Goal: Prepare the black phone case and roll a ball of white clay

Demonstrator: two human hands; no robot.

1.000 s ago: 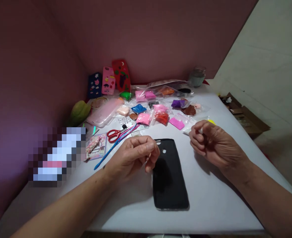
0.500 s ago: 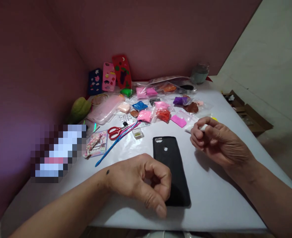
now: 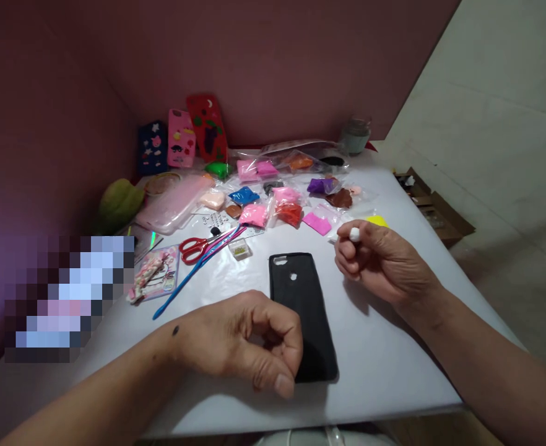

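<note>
Obscured items, as seen from beside the table (image 3: 394, 371):
- Black phone case (image 3: 301, 310): lower left corner covered by the left hand (image 3: 240, 341).
- Small white piece (image 3: 355, 234): mostly enclosed by the right hand (image 3: 379, 263); kind unreadable.
- Pixelated block (image 3: 64, 297): contents unreadable.
- Both forearms: cut off at bottom edge.
- Cardboard box (image 3: 433, 207): contents too small to tell.
</note>
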